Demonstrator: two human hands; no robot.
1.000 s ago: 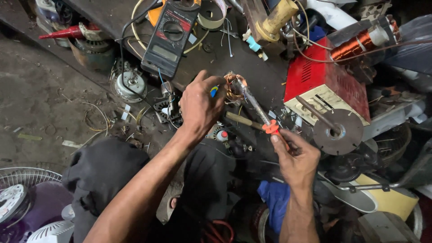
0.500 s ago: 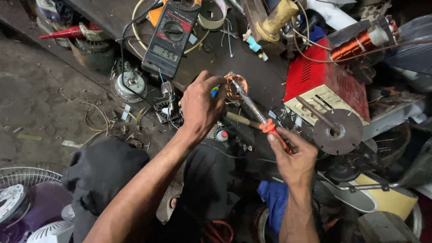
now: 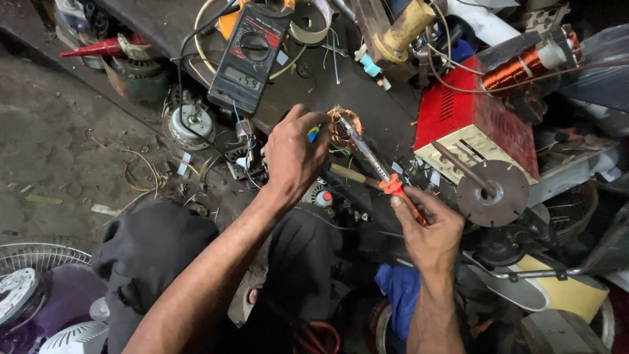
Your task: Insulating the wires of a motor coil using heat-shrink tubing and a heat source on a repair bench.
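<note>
Cluttered repair bench, dark and oil-stained, seen from above with the person's knees at six o'clock. Left hand, at the centre, is clenched around a small blue-tipped tool and steadies a copper motor coil lying on the bench just toward one o'clock of the knuckles. Right hand, at four o'clock, grasps the orange handle of a soldering iron; its long metal shaft runs toward eleven o'clock and the tip meets the coil's rim. The coil is a small ring of bright reddish-copper windings, apparently already wound and formed; joining at its edge appears to be in hand, and whether any joint is finished cannot be told. Nothing encloses the coil, so reassembly looks still to come. A black multimeter lies at eleven o'clock, near but apart from the coil. A red metal box stands at two o'clock, with a round disc in front of it and a copper wire spool above.
</note>
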